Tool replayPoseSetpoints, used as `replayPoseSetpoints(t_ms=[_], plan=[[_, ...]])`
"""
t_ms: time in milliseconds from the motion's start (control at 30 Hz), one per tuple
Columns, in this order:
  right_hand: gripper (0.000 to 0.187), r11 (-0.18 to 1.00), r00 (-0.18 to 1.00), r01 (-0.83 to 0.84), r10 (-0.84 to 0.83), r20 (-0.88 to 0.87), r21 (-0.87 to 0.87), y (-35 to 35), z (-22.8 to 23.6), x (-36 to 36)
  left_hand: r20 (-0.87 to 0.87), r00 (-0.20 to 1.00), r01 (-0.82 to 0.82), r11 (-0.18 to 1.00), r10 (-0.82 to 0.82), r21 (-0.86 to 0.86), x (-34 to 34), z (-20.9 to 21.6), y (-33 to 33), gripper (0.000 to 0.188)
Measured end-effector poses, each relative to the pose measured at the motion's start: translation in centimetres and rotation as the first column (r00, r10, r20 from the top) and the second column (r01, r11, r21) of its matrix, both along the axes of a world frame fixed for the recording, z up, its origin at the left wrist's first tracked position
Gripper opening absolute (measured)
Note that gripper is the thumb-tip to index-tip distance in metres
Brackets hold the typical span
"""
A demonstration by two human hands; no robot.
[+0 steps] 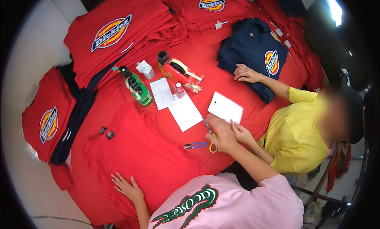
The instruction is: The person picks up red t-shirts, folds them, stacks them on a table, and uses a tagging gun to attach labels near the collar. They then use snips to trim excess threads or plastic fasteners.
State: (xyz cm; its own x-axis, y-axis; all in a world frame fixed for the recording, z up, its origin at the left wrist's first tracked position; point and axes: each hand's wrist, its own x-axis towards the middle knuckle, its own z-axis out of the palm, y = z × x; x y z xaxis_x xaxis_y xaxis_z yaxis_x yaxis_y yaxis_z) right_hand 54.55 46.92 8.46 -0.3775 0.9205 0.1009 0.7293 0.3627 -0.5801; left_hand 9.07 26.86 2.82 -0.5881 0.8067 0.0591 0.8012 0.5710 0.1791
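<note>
My left hand (128,188) lies flat with fingers spread on a red shirt (146,149) on the table. My right hand (222,134) is over the table to the right, smeared by motion. Beside it, partly covered, is a pair of scissors (214,146) with yellow handles; whether my fingers touch them I cannot tell. Just left of the scissors lie blue thread snips (195,145). A white card (225,107) is just beyond my right hand, its near corner at a co-worker's hand (242,133).
At right, a co-worker in yellow (297,130) rests another hand (247,73) on folded navy shirts (257,50). Mid-table are a green tape dispenser (136,86), a red one (174,70), a white bottle (148,71) and paper sheets (185,114). Red shirt stacks (146,27) stand behind.
</note>
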Motion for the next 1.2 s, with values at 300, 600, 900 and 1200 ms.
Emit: replayPoseSetpoints(t_ms=[300,600,900,1200], plan=[[0.070,0.971,0.973,-0.203,0.186,0.139,0.124,-3.8,-3.9,-0.4,-0.111,0.990,0.093,0.991,-0.083,0.092,-1.2,-1.2,-0.8,0.064],[0.059,0.986,0.989,-0.065,0.042,0.143,0.157,-5.8,-6.7,0.1,-0.131,0.985,0.124,0.987,-0.110,0.101,-1.5,-1.4,-0.9,0.060],[0.044,0.977,0.996,0.011,-0.028,0.080,0.211,-5.2,-6.4,-0.3,-0.149,0.984,0.115,0.989,-0.101,0.089,-1.8,-2.0,-1.0,0.062],[0.043,0.974,0.998,0.042,-0.054,0.046,0.225,-5.1,-7.0,-0.1,-0.145,0.984,0.119,0.989,-0.105,0.093,-1.9,-2.1,-0.9,0.062]])
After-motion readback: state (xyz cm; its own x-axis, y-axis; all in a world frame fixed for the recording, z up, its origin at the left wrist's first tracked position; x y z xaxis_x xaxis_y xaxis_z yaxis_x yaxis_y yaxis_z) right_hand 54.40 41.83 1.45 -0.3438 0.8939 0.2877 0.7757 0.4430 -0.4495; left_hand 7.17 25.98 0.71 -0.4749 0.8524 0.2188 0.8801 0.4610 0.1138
